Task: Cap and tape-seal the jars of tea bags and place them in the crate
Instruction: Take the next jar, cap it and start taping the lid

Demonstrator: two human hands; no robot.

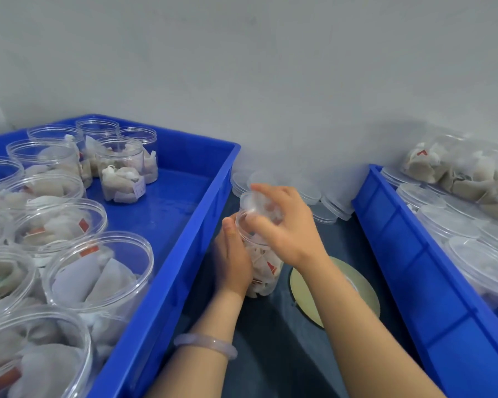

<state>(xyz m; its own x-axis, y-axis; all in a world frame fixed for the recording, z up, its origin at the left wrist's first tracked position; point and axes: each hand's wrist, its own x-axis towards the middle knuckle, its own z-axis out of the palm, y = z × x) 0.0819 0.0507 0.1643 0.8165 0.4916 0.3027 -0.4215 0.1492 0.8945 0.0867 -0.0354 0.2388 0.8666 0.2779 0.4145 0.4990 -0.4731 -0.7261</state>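
Note:
A clear jar of tea bags stands on the dark table between two blue crates. My left hand grips its side. My right hand holds a clear lid tilted over the jar's mouth, fingers curled round the lid's rim. The left crate holds several open jars of tea bags. The right crate holds several capped jars lying close together.
A stack of loose clear lids lies against the wall between the crates. A roll of tape lies flat on the table under my right forearm. A bag of tea bags rests on the right crate's far end.

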